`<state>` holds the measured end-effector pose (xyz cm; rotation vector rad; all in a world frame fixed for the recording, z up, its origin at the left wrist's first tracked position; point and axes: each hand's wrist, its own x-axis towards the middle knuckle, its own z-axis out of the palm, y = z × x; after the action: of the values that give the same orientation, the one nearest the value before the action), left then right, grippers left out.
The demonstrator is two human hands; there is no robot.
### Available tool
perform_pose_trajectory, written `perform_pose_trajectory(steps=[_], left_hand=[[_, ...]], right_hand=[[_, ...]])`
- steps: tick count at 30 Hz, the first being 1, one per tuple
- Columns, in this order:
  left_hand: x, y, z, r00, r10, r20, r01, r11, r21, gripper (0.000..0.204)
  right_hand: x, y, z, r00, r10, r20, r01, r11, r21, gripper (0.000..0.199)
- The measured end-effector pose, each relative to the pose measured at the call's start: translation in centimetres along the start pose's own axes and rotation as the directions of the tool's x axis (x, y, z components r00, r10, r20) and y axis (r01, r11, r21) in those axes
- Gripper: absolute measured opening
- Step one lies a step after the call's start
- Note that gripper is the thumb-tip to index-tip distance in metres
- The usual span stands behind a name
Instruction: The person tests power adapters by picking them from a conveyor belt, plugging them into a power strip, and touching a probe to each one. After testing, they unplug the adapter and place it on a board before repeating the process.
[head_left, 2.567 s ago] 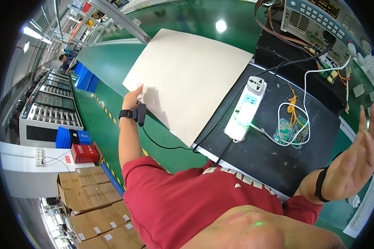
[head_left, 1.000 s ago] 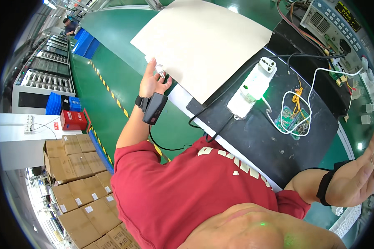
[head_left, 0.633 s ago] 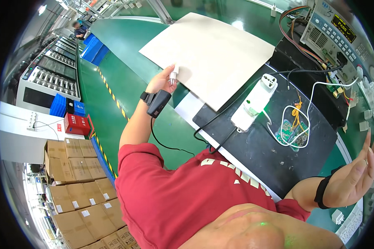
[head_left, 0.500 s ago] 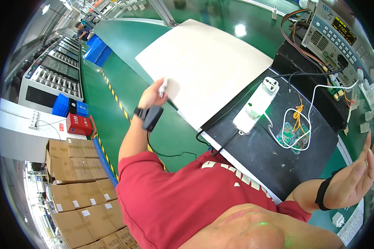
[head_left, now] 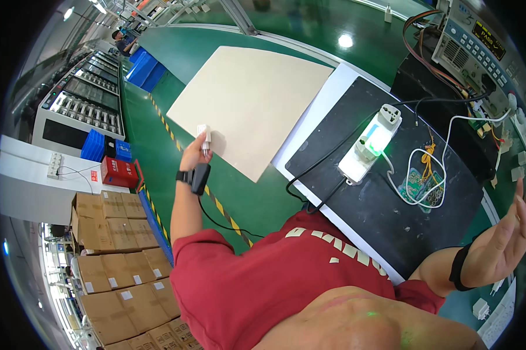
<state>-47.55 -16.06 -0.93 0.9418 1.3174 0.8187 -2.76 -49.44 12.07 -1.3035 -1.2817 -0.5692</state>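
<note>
My left hand (head_left: 194,153) is closed around a small white plug-in charger (head_left: 203,133), its metal prongs pointing down toward the wrist. Both are at the near left edge of a large beige board (head_left: 257,99); whether they touch it I cannot tell. At the far right, my right hand (head_left: 505,248) is raised with its fingers stretched out, partly lost at the dark rim. It is nearest to several small white charger blocks (head_left: 518,173). Between the hands, a white power strip (head_left: 362,153) with a bright greenish glow lies on a black mat (head_left: 333,140).
Green circuit boards (head_left: 421,188) with orange wire lie beside a looped white cable (head_left: 411,169). A test instrument (head_left: 479,49) stands at the back right, with wires running down. On the left are stacked cartons (head_left: 120,271), a red box (head_left: 118,172) and blue bins (head_left: 146,70).
The beige board has slid left, uncovering a white strip and more black mat. My left hand has moved left and down with the charger. The power strip glows brighter; my right hand stays raised.
</note>
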Motion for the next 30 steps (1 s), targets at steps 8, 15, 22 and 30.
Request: perform_pose_trajectory(steps=[8, 15, 22, 30], left_hand=[[5.7, 1.5, 0.4, 0.999, 0.018, -0.028, -0.016, 0.997, 0.077, 0.03], [8.9, 2.1, -0.6, 0.997, -0.007, -0.08, 0.019, 0.988, 0.153, 0.032], [7.2, 4.9, -0.5, 0.928, 0.372, -0.006, -0.226, 0.575, 0.786, 0.043], [6.4, 9.9, 18.9, 0.145, 0.639, 0.755, -0.335, -0.687, 0.645, 0.019]], right_hand=[[0.0, 0.1, -0.2, 0.998, 0.06, -0.003, -0.06, 0.998, -0.007, 0.026], [0.2, 0.4, 0.2, 0.996, 0.082, 0.044, -0.077, 0.992, -0.102, 0.026], [0.0, 0.7, 0.1, 0.993, 0.098, 0.063, -0.094, 0.994, -0.058, 0.027], [0.0, 1.2, 1.0, 0.994, 0.093, 0.058, -0.091, 0.996, -0.023, 0.027]])
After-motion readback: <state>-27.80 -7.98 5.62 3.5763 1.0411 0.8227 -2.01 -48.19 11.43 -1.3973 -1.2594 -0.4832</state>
